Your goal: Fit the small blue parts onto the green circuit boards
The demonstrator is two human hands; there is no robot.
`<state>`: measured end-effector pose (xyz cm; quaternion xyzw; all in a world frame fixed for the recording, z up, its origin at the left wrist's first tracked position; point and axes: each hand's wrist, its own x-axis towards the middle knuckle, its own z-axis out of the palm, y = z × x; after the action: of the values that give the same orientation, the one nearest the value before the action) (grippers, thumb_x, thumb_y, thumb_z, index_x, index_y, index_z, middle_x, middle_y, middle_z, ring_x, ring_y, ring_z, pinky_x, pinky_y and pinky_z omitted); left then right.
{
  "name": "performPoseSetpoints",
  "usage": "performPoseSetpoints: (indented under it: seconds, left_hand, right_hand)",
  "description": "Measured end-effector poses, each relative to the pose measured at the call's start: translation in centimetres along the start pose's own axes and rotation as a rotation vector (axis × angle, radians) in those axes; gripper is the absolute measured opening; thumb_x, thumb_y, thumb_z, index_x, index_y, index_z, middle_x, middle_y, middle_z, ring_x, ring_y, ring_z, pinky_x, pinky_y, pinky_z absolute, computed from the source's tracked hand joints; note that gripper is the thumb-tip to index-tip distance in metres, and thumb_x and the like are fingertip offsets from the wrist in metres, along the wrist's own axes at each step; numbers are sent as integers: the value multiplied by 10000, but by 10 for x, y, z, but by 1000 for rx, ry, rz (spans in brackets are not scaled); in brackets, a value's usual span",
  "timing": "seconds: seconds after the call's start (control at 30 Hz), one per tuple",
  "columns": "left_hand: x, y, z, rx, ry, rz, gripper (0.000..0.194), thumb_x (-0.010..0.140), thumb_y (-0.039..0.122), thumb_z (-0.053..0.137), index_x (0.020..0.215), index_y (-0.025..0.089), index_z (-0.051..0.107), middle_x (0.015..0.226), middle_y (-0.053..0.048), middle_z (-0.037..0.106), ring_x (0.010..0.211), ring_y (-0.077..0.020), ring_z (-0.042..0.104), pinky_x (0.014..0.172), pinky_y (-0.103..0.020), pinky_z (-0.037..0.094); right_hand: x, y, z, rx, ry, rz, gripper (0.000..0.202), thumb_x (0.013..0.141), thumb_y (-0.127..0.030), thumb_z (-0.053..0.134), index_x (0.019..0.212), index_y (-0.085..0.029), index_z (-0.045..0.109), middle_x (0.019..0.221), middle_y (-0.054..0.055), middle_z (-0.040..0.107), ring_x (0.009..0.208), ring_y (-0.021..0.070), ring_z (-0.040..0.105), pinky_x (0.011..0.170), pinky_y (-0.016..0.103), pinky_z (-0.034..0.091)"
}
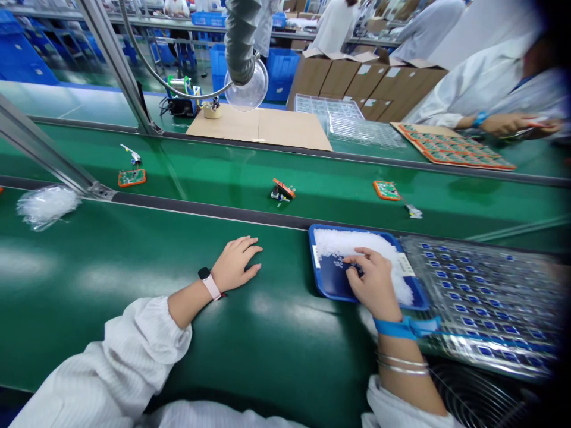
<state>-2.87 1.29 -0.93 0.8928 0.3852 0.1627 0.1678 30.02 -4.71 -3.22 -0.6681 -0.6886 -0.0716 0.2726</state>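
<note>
My left hand (pixel 236 261) rests palm down on the green tabletop, fingers stretched out and holding nothing. At the right, my right hand (pixel 372 282) reaches into a shallow blue tray (pixel 328 292). Its thumb and forefinger are bent toward each other in a pinch, and what lies between the tips is too small to make out. Tiny clear pieces (pixel 338 260) lie scattered on the tray floor beside those fingertips. A heap of small white pieces (pixel 332 241) covers the back and right of the tray.
Clear plastic trays with blue squares (pixel 477 297) lie right of the blue tray. Orange-framed circuit boards (pixel 132 178) with wired parts sit along the belt (pixel 214 178). A plastic bag (pixel 48 205) lies left. A fume hose (pixel 241 41) hangs ahead. Across, a person's hands (pixel 508 123) work beside a board panel (pixel 452 145).
</note>
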Motion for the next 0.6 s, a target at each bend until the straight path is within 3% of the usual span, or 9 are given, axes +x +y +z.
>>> performPoseSetpoints:
  seconds: [0.43, 0.6]
  left_hand:
    - [0, 0, 0, -14, -3, -9, 350, 856, 319, 495, 1174, 173, 522, 1327, -114, 476, 1276, -272, 368, 1032, -456, 327]
    - [0, 0, -1, -15, -4, -8, 357, 853, 316, 500, 1176, 166, 521, 1324, -118, 479, 1275, -274, 371, 1034, -455, 326]
  right_hand:
    - [1, 0, -2, -28, 24, -16, 174, 720, -140, 452, 731, -168, 623, 967, 127, 564, 963, 288, 535, 824, 459, 397]
    - [1, -4, -3, -11, -6, -29, 200, 732, -145, 457, 804, -165, 642, 1004, 128, 558, 983, 289, 516, 840, 468, 395]
